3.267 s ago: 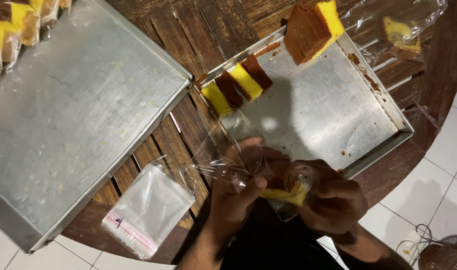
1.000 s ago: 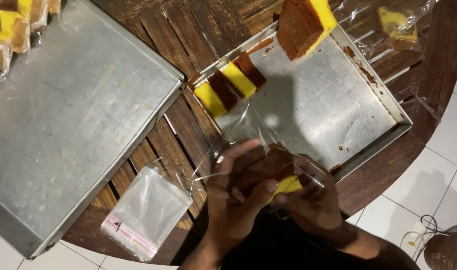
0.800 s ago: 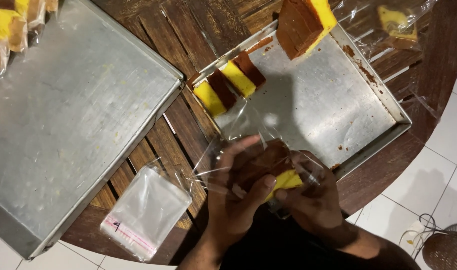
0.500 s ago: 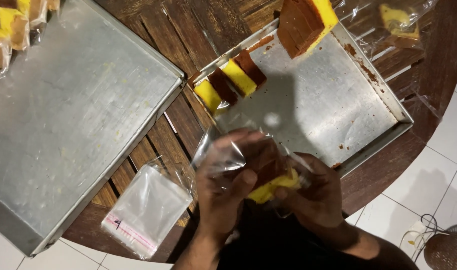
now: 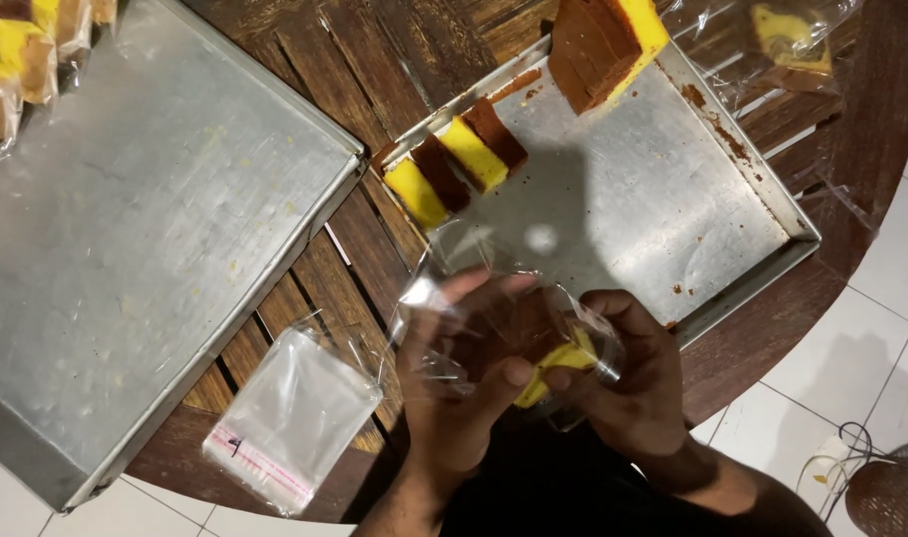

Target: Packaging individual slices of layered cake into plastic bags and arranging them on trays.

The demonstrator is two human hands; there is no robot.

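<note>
My left hand [image 5: 459, 383] and my right hand [image 5: 633, 383] both grip a clear plastic bag [image 5: 454, 298] with a brown and yellow cake slice [image 5: 558, 358] inside it. They hold it over the near edge of a round slatted wooden table [image 5: 305, 268]. Just beyond my hands lies a metal baking tray [image 5: 672, 199] with two cut slices [image 5: 454, 164] at its left rim and a larger cake block [image 5: 598, 45] at its far end.
A stack of empty clear bags [image 5: 290, 423] lies on the table left of my hands. A large upturned metal tray [image 5: 136, 229] fills the left side, with wrapped slices [image 5: 26, 50] at its far corner. Another bagged slice [image 5: 787, 40] sits far right. White floor tiles lie below.
The bag with the slice has been lifted and turned between my hands; my left fingers have spread up over the plastic while my right hand shifted slightly right.
</note>
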